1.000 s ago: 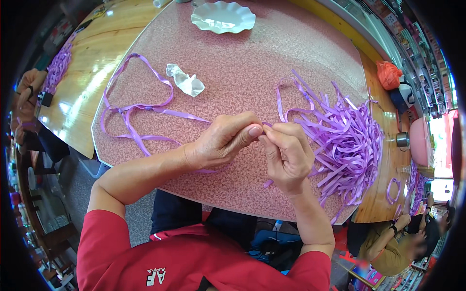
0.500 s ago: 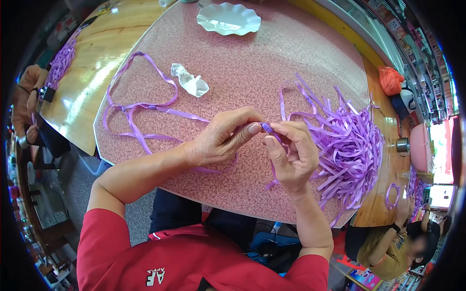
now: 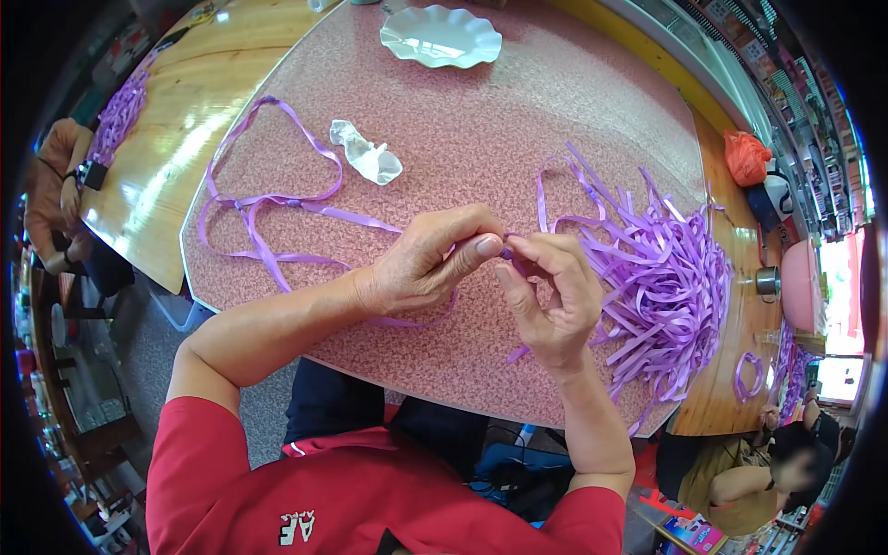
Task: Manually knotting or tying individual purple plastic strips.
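Note:
My left hand is closed, thumb and forefinger pinching a purple ribbon over the middle of the table. Close against it, my right hand is closed on the same ribbon, which is mostly covered by the fingers. Whether it is knotted or folded there, I cannot tell. From the left hand, a long purple ribbon strap runs out and lies in wide loops at the left. Beyond my right hand spreads a big heap of purple ribbons.
The pink speckled table carries a white scalloped plate at the back and a crumpled white tissue. At right stand an orange bag and a pink basin. People sit on both sides with purple ribbons nearby.
My right fingers have turned slightly at the pinch, and less of the ribbon shows between the hands. The person at the right has shifted their arms; the person at the left has moved a hand.

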Action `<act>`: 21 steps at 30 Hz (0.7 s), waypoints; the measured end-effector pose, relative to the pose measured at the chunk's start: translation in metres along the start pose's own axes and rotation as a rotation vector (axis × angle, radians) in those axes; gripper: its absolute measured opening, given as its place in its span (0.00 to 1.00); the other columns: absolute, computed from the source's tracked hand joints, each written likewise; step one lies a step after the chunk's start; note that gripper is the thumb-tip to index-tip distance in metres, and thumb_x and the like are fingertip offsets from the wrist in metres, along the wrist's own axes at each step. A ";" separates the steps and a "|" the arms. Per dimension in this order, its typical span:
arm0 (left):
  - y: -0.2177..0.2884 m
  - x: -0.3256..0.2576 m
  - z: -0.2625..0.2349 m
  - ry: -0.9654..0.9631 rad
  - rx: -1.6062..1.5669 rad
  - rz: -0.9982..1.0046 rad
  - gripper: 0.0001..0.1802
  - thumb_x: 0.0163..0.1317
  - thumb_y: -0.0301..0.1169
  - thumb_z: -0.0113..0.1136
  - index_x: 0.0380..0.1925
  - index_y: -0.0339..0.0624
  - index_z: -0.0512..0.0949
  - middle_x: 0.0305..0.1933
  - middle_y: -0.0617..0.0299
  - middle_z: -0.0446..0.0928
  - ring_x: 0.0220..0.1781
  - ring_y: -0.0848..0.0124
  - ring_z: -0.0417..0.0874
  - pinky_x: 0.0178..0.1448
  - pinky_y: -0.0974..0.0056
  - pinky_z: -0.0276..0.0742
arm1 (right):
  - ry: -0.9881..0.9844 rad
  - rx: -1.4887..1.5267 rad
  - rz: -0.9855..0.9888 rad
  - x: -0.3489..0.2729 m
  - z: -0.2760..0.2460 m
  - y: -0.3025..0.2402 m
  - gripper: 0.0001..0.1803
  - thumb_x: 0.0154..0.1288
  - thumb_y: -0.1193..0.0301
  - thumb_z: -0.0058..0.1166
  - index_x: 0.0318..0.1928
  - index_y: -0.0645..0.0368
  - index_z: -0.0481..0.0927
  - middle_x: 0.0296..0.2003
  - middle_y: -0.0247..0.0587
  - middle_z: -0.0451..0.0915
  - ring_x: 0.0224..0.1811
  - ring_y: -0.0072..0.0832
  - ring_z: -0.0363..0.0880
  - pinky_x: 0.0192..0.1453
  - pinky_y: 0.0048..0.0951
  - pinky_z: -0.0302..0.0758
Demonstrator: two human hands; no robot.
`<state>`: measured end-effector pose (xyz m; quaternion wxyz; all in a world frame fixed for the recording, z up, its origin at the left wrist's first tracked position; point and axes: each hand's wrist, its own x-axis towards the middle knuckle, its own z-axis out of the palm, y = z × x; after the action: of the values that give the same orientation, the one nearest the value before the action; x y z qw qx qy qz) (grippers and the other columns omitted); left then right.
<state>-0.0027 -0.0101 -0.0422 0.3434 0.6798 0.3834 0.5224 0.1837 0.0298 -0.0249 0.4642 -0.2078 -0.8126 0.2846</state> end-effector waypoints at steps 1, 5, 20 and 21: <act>0.000 0.000 0.000 0.000 0.001 -0.001 0.13 0.74 0.36 0.50 0.41 0.36 0.74 0.29 0.55 0.73 0.29 0.67 0.74 0.34 0.62 0.70 | 0.000 0.002 0.000 0.001 0.000 0.000 0.09 0.61 0.84 0.61 0.43 0.67 0.80 0.39 0.45 0.79 0.32 0.23 0.81 0.35 0.20 0.79; 0.001 -0.002 0.002 0.012 0.018 -0.005 0.14 0.73 0.38 0.51 0.41 0.35 0.73 0.28 0.55 0.73 0.28 0.66 0.75 0.33 0.62 0.70 | -0.007 -0.025 -0.056 -0.004 0.000 0.006 0.08 0.64 0.82 0.59 0.43 0.68 0.79 0.39 0.45 0.79 0.30 0.23 0.81 0.33 0.20 0.79; 0.000 -0.001 -0.005 -0.009 0.269 0.180 0.10 0.64 0.29 0.60 0.41 0.39 0.71 0.30 0.52 0.74 0.30 0.51 0.80 0.30 0.53 0.73 | -0.010 0.230 0.208 -0.002 0.003 -0.005 0.07 0.65 0.81 0.59 0.44 0.67 0.80 0.38 0.40 0.79 0.32 0.20 0.77 0.34 0.17 0.72; 0.000 -0.002 -0.005 -0.018 0.261 0.156 0.10 0.64 0.30 0.60 0.41 0.39 0.71 0.30 0.52 0.74 0.30 0.51 0.80 0.30 0.53 0.73 | -0.005 0.176 0.144 -0.002 0.002 -0.003 0.08 0.64 0.81 0.60 0.43 0.66 0.80 0.38 0.40 0.80 0.33 0.20 0.76 0.35 0.17 0.72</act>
<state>-0.0081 -0.0114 -0.0421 0.2138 0.7513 0.3910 0.4868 0.1828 0.0258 -0.0253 0.4569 -0.2231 -0.7687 0.3881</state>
